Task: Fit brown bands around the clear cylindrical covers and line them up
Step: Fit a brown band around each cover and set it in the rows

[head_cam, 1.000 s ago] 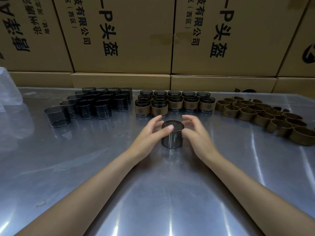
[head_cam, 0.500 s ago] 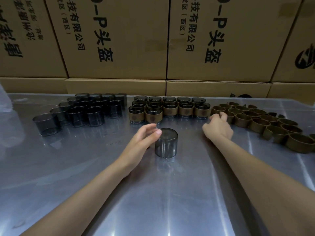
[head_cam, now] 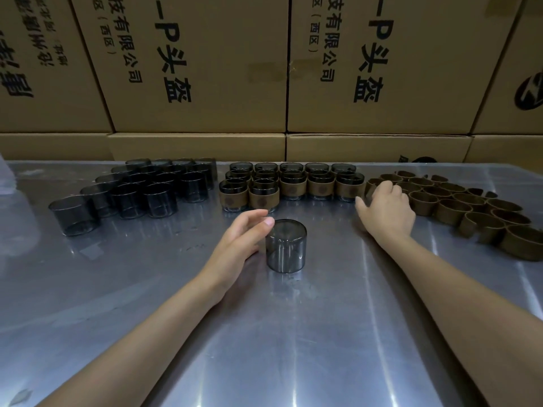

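- Our left hand rests relaxed, thumb touching a single clear cover standing closed end up mid-counter.
- Our right hand curls at the near edge of the loose brown bands; whether it is gripping a band, we cannot tell.
- Banded covers stand in rows behind; bare covers cluster to the left.

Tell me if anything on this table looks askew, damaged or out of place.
Nothing looks damaged or spilled. One bare cover stands apart at the centre, closed end up, beside the left hand. The loose bands lie in an untidy cluster on the right.
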Demonstrator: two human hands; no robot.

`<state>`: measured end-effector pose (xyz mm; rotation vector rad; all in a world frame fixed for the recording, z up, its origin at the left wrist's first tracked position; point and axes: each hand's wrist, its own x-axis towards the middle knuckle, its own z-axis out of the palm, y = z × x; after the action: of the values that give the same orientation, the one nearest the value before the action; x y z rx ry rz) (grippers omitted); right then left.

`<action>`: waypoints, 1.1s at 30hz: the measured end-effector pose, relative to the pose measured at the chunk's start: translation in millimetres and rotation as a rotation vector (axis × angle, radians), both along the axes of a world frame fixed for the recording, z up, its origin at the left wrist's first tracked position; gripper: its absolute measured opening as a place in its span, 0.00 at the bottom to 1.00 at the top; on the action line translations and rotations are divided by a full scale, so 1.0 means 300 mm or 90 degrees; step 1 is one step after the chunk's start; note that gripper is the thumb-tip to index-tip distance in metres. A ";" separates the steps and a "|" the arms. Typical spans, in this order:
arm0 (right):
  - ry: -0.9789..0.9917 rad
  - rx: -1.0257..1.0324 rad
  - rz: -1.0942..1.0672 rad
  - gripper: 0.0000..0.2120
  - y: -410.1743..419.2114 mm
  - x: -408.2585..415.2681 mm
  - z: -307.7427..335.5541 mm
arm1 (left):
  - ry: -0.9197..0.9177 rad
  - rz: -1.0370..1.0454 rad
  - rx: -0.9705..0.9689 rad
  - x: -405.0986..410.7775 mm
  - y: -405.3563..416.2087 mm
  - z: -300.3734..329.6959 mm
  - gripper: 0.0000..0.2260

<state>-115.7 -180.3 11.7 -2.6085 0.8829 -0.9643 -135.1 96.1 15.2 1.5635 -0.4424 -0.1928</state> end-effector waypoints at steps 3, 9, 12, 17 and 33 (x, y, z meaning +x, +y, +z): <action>-0.121 0.070 0.049 0.21 0.063 -0.065 -0.001 | 0.004 0.004 -0.008 -0.002 0.001 0.002 0.20; -0.144 0.100 0.221 0.10 0.230 -0.210 -0.004 | -0.011 0.047 -0.012 -0.012 0.005 0.002 0.08; -0.171 0.035 0.322 0.06 0.318 -0.279 -0.004 | -0.022 0.071 -0.018 -0.012 0.009 -0.002 0.08; -0.194 -0.008 0.445 0.05 0.412 -0.309 0.005 | -0.024 0.071 -0.017 -0.014 0.001 -0.002 0.10; -0.083 0.027 0.602 0.05 0.434 -0.292 -0.005 | -0.059 -0.090 0.027 -0.035 -0.010 0.018 0.25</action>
<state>-203.4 -50.1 10.1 -2.4134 -0.3672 -0.7769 -145.7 93.2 20.7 1.5876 -0.6259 -0.2414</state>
